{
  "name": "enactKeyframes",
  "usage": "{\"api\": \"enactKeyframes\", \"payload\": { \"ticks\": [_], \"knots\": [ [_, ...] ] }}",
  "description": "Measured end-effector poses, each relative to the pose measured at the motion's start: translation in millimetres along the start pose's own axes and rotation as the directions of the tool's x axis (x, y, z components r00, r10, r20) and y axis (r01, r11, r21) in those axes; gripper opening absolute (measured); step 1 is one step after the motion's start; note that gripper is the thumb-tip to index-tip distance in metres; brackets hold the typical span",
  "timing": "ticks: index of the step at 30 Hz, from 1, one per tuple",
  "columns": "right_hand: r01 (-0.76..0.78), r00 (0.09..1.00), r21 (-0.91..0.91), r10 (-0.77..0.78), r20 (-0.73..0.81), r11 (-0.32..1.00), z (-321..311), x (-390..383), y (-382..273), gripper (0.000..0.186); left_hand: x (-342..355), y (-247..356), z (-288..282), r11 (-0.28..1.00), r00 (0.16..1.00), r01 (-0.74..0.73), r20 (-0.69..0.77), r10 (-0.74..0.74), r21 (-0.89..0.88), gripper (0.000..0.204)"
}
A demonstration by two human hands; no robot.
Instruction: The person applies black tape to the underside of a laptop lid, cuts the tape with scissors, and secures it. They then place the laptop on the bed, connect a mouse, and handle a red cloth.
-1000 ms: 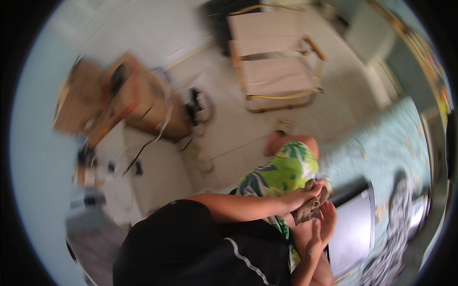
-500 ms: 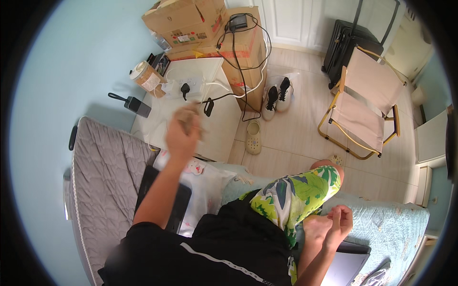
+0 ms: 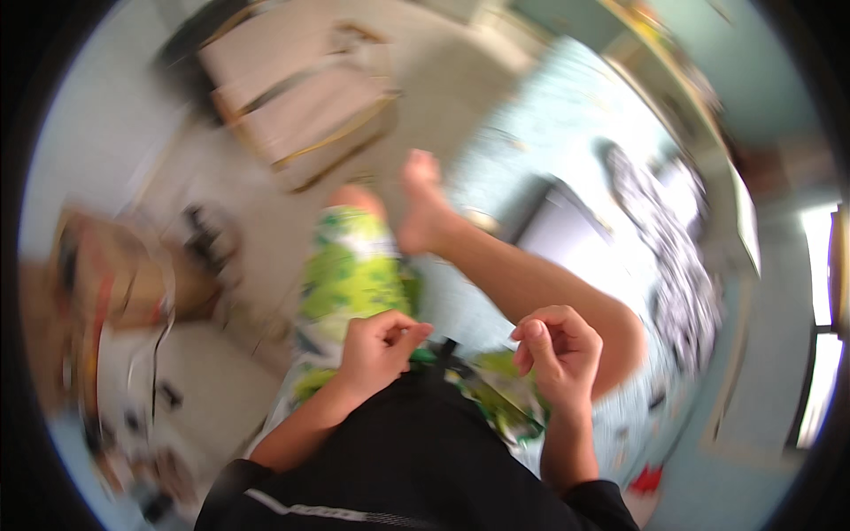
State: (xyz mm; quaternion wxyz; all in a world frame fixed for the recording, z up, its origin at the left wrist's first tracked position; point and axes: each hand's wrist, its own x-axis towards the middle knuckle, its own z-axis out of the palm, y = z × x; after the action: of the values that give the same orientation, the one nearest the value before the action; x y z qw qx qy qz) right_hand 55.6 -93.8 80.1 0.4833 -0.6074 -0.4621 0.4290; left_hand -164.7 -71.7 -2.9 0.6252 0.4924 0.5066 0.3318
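My left hand (image 3: 376, 354) hovers over my lap with its fingers curled in and the thumb pressed against them. Level with it, my right hand (image 3: 562, 356) is apart to the right, above my bent bare leg, also closed in a pinch. Whatever either hand may hold is hidden or too small to make out. Below them are my green patterned shorts (image 3: 350, 274) and black shirt. A grey laptop (image 3: 567, 221) lies on the light blue bed (image 3: 496, 150) beyond my right leg.
Rumpled patterned cloth (image 3: 668, 274) lies on the bed at the right. A beige folding chair (image 3: 301, 97) stands on the floor at far left. Cardboard boxes (image 3: 124, 265) and a white table (image 3: 208, 380) with cables are at the left, blurred.
The view has swung to the right, away from the table. My left hand has drawn back from over the table to my lap; my right hand is now raised beside it.
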Motion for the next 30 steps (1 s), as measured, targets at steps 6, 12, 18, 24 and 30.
{"api": "enactKeyframes", "payload": {
  "ticks": [6, 12, 18, 24, 30],
  "knots": [
    [0.234, 0.722, 0.118, -0.091, -0.686, 0.965, -75.8, -94.9, 47.7, 0.055, 56.0, 43.4, 64.6, 0.896, 0.830, -0.424, 0.338, 0.443, -0.133, 0.041],
    [-0.315, 0.523, -0.324, -0.121, -0.844, 0.892, -113.8, -106.2, 146.2, 0.048, 124.9, 27.9, 136.9, 0.866, 0.844, -0.445, 0.431, 0.319, 0.229, 0.034],
    [-0.409, 0.553, 0.076, 0.314, -0.772, 0.909, -191.0, -45.4, 216.3, 0.039, 261.0, -94.2, 129.2, 0.794, 0.929, -0.369, 0.169, 0.330, 0.483, 0.025],
    [-0.676, 0.714, 0.103, 0.683, -0.154, 0.729, -65.2, 8.4, 253.6, 0.067, 187.9, -35.1, 90.9, 0.920, 0.955, -0.295, 0.034, 0.296, 0.258, 0.024],
    [-0.562, 0.825, -0.346, 0.541, -0.166, 0.751, -30.3, 31.6, 294.5, 0.066, 101.0, -53.6, 55.6, 0.895, 0.925, -0.233, -0.195, 0.324, 0.380, 0.051]
  ]
}}
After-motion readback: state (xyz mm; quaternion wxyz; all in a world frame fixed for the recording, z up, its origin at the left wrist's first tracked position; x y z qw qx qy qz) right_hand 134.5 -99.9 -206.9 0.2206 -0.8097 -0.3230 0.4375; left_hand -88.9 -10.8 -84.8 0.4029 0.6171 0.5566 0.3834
